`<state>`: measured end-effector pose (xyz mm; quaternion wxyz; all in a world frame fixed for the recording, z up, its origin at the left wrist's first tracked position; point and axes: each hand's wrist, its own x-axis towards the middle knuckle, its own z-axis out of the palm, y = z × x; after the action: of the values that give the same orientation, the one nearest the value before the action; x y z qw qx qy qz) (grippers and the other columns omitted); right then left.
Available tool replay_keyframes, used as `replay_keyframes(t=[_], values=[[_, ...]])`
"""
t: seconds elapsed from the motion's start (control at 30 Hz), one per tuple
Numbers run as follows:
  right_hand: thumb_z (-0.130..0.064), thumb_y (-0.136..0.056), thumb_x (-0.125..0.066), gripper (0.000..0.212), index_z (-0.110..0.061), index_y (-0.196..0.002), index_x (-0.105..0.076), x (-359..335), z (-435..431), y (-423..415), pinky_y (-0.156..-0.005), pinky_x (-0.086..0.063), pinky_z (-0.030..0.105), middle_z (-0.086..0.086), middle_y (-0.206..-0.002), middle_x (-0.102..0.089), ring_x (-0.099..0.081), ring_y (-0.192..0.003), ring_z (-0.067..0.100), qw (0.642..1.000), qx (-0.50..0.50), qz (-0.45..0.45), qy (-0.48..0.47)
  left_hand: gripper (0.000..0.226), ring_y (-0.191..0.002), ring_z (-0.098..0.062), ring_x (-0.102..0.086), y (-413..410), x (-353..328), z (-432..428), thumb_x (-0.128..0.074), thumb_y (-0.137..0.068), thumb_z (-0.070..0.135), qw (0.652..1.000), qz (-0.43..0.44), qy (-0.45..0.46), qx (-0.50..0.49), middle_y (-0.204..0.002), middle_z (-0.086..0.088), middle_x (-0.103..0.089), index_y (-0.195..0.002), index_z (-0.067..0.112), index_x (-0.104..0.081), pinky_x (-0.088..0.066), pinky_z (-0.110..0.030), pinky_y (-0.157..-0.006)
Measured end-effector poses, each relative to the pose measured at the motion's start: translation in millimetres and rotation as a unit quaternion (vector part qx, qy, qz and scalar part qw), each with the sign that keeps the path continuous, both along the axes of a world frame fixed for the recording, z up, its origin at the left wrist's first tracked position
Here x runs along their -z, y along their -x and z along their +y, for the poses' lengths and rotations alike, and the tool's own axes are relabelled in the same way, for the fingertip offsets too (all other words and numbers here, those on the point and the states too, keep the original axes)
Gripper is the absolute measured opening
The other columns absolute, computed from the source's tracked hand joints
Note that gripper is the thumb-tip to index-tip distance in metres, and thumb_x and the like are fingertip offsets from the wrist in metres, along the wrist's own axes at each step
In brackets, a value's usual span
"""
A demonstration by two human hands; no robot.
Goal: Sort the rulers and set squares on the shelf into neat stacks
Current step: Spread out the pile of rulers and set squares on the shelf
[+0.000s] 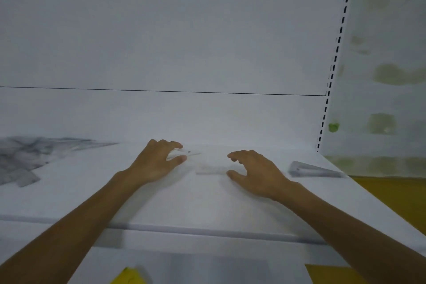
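Observation:
On the white shelf point(207, 203) my left hand point(156, 163) pinches the near end of a clear ruler point(191, 152) between thumb and fingers. My right hand point(255, 170) hovers with curled, spread fingers over the right end of a second pale, clear ruler point(211, 170) lying flat; contact with it is too blurred to tell. A jumbled heap of clear rulers and set squares point(30, 157) lies at the far left. A grey-tinted set square stack point(313, 169) sits at the right end of the shelf.
The shelf's white back panel point(184, 53) rises just behind the hands. A perforated upright point(332, 71) bounds the right side, with a stained wall beyond. Yellow floor point(391, 193) shows past the right edge, and a yellow object point(129, 275) lies below the front lip.

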<state>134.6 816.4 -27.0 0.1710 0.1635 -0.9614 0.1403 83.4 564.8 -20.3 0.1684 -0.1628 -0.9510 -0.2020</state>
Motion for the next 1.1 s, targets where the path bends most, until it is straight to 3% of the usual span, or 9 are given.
replay_keyframes(t=[0.23, 0.47, 0.67, 1.1], values=[[-0.05, -0.092, -0.04, 0.05, -0.026, -0.136, -0.038, 5, -103, -7, -0.105, -0.031, 0.03, -0.007, -0.139, -0.044, -0.038, -0.127, 0.012, 1.0, 0.001, -0.013, -0.005, 0.041, -0.123, -0.022, -0.035, 20, -1, -73, -0.05, -0.089, 0.046, 1.0, -0.011, 0.018, 0.023, -0.13, 0.0, -0.051, -0.128, 0.032, -0.048, -0.029, -0.028, -0.092], [-0.045, -0.091, -0.044, 0.048, -0.025, -0.135, -0.04, 10, -165, -16, -0.103, -0.033, 0.033, -0.002, -0.139, -0.043, -0.037, -0.128, 0.018, 0.996, 0.071, -0.046, -0.027, 0.041, -0.124, -0.025, -0.039, 41, -4, -114, -0.051, -0.09, 0.044, 0.997, -0.02, 0.015, 0.071, -0.127, -0.003, -0.055, -0.128, 0.028, -0.051, -0.036, -0.033, -0.096], [-0.046, -0.093, -0.036, 0.043, -0.023, -0.126, -0.05, 28, -187, -26, -0.094, -0.034, 0.035, 0.002, -0.131, -0.049, -0.041, -0.119, 0.024, 0.991, 0.112, -0.035, -0.065, 0.042, -0.121, -0.027, -0.041, 53, 3, -112, -0.051, -0.089, 0.045, 0.994, -0.033, 0.021, 0.098, -0.126, -0.005, -0.055, -0.126, 0.028, -0.051, -0.036, -0.034, -0.096], [-0.045, -0.093, -0.037, 0.043, -0.024, -0.128, -0.05, 30, -189, -29, -0.098, -0.033, 0.033, -0.004, -0.132, -0.05, -0.041, -0.118, 0.017, 0.993, 0.111, -0.02, -0.032, 0.044, -0.125, -0.027, -0.035, 60, 26, -68, -0.043, -0.091, 0.047, 0.981, -0.085, 0.1, 0.142, -0.134, -0.007, -0.046, -0.13, 0.027, -0.047, -0.032, -0.035, -0.102]])
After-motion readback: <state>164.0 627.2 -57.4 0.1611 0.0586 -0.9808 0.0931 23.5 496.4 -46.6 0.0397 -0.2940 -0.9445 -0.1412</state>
